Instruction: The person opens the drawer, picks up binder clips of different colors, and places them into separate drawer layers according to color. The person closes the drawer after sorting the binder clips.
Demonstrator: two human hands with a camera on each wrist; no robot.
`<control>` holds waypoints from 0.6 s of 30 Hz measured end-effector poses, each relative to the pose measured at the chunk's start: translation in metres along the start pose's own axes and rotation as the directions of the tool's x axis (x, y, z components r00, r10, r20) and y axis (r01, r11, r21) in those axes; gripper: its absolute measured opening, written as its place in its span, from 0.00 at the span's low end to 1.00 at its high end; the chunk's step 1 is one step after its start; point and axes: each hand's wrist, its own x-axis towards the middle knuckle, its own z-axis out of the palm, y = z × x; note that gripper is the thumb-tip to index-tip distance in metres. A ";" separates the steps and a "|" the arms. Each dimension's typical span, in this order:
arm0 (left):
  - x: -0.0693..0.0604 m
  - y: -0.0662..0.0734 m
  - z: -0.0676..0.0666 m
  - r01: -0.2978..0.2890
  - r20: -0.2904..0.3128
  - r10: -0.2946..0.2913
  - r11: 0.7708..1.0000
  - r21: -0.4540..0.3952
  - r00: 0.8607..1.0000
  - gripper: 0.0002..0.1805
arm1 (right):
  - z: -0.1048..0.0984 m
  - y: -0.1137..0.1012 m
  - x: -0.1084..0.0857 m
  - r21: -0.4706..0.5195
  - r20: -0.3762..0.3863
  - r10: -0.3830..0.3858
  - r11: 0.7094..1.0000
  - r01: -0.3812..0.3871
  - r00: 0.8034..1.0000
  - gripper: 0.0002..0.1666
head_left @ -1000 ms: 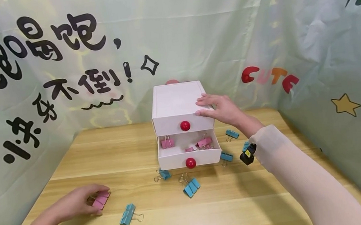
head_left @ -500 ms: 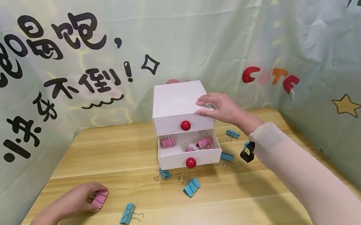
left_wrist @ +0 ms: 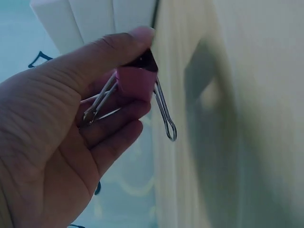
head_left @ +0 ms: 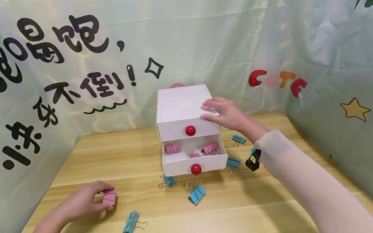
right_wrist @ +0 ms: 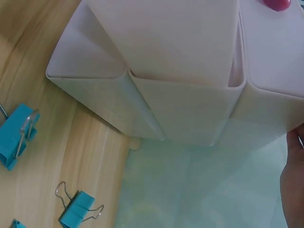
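Observation:
My left hand (head_left: 82, 201) pinches a pink binder clip (head_left: 109, 197) between thumb and fingers. In the left wrist view the pink clip (left_wrist: 136, 81) has both wire handles spread out, and its shadow falls on the wood apart from it. The right hand (head_left: 227, 114) rests on the top right edge of a white drawer box (head_left: 183, 105), fingers fairly straight. Below the top drawer, an open drawer (head_left: 178, 168) with a red knob holds several pink binder clips (head_left: 210, 147). In the right wrist view, only part of the right hand (right_wrist: 293, 185) shows beside the box.
Several blue binder clips lie about: one blue clip (head_left: 131, 223) near the left hand, another blue clip (head_left: 197, 194) before the drawer, others right of the box. A wooden table (head_left: 238, 217) carries everything. Printed cloth (head_left: 198, 35) hangs behind and at the sides.
The left hand first drew slightly back, then moved up and to the right with the pink binder clip, which has turned in its fingers. The right hand stays on the box.

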 end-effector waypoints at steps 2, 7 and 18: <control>0.004 0.005 -0.002 -0.015 -0.019 0.015 1.000 0.006 1.000 0.31 | 0.000 0.000 -0.001 0.013 -0.005 0.010 1.000 -0.009 1.000 0.32; 0.012 0.019 -0.007 -0.047 -0.061 0.049 0.998 0.028 0.997 0.30 | 0.000 -0.001 0.000 0.023 -0.008 0.023 0.999 -0.023 1.000 0.32; 0.037 0.050 -0.017 -0.175 -0.165 0.184 0.982 0.066 0.969 0.26 | 0.001 -0.002 0.000 0.089 -0.007 0.077 0.993 -0.076 0.997 0.34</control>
